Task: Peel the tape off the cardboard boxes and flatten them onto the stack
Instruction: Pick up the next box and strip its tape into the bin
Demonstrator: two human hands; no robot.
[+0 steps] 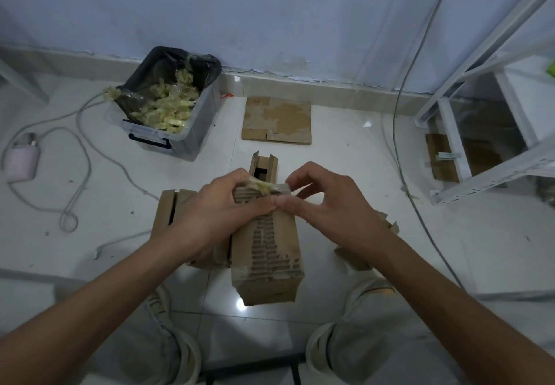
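Peeling is well under way on the box [265,246] held between the knees: its top face is stripped raw, the corrugated ribs laid bare along most of its length, and the tape [264,188] taken off it is bunched into a yellowish wad at the far end. The left hand [216,210] wraps that far end with curled fingers, steadying the box and pressing against the wad; the right hand [327,201] has thumb and forefinger closed in a pinch on the tape's loose clear tail, other fingers loosely curled. I judge this strip nearly free, with the box itself still to be flattened. The box is long and narrow, its long axis running straight away from the person toward the wall, near end toward the camera and tipped slightly down. Beyond it on the floor another box [264,167] stands open-ended, and more boxes [177,213] lie under the left forearm, so several are left. The stack [277,120] by the wall is low, seemingly a few flattened sheets. The bin [168,108] beside it is heaped with crumpled tape, which suggests much peeling is already done.
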